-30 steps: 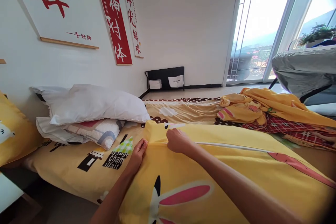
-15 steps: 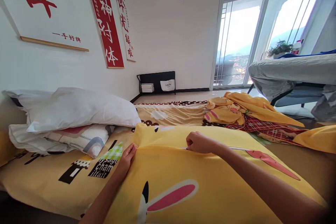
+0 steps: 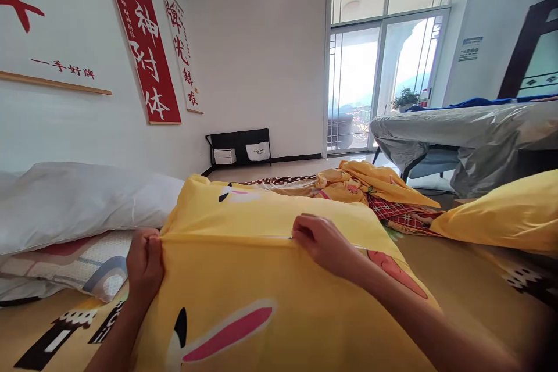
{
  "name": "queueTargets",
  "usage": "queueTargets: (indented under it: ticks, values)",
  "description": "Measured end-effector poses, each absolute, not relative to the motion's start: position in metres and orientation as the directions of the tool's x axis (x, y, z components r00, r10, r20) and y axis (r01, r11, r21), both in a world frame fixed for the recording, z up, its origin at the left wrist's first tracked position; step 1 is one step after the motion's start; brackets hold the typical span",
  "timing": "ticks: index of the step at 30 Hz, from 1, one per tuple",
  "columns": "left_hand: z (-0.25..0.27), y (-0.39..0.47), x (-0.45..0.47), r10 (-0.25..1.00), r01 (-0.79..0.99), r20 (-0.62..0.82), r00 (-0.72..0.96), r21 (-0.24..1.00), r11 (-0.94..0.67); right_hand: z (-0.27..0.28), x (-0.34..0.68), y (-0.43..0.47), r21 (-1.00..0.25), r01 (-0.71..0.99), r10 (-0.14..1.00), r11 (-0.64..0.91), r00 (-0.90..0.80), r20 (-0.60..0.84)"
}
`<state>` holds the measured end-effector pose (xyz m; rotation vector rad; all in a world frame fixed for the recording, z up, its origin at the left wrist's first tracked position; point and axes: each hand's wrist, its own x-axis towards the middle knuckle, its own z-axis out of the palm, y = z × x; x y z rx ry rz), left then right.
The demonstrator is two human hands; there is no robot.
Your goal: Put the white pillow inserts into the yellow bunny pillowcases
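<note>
Bedsheet (image 3: 462, 261) carries, before its far edge, the yellow pillow (image 3: 244, 279). Left hand (image 3: 146, 264) pinches the seam (image 3: 226, 238); right hand (image 3: 318, 241), curled closed there, hides its hold. Probably zipping: this needs taut cloth.

A room in a home is suggested, with a bedroom's look given by the bedding: a printed sheet (image 3: 471, 285) is spread across the lower frame, a white pillow (image 3: 87, 200) is stacked at the left, and a yellow rabbit-print cover (image 3: 270, 279) is laid at the centre. Calligraphy scrolls (image 3: 142, 61) are hung at the upper left. Daylight is admitted by glass doors (image 3: 354, 78) at the upper right, near which a potted plant (image 3: 406, 97) and a plastic-draped surface (image 3: 462, 128) are seen.
</note>
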<state>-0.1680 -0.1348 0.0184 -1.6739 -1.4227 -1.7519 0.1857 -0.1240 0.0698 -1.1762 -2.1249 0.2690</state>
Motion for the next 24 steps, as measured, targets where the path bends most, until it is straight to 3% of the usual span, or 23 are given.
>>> queueTargets:
  ticks: [5,7,9,12,14,17,22,24]
  values:
    - [-0.064,-0.138,-0.199,0.604,0.890,0.792,-0.093,0.338,-0.307,0.010,0.172,-0.137,-0.542,0.585,0.798,0.603,-0.437,0.415]
    - [-0.060,-0.142,-0.193,0.564,0.923,0.824,-0.050,0.254,-0.289,0.001,0.171,-0.131,-0.586,0.576,0.821,0.570,-0.399,0.407]
    - [-0.036,-0.148,-0.167,0.519,0.937,0.848,0.106,0.090,-0.338,-0.002,0.172,-0.125,-0.620,0.569,0.841,0.540,-0.363,0.400]
    - [0.004,-0.152,-0.099,0.557,0.827,0.673,0.486,-0.149,-0.542,0.000,0.175,-0.123,-0.625,0.579,0.852,0.523,-0.336,0.401]
    - [0.016,-0.147,-0.052,0.561,0.743,0.547,0.621,-0.183,-0.643,0.000,0.176,-0.126,-0.606,0.588,0.843,0.536,-0.334,0.422]
    - [0.008,-0.130,-0.007,0.596,0.723,0.448,0.666,-0.192,-0.663,-0.003,0.177,-0.133,-0.546,0.635,0.833,0.546,-0.342,0.435]
    - [-0.021,-0.107,-0.005,0.562,0.709,0.446,0.697,-0.309,-0.634,-0.006,0.187,-0.135,-0.332,0.788,0.827,0.519,-0.365,0.428]
    - [-0.026,-0.105,-0.013,0.521,0.691,0.476,0.708,-0.319,-0.648,-0.004,0.202,-0.133,-0.300,0.816,0.832,0.495,-0.345,0.436]
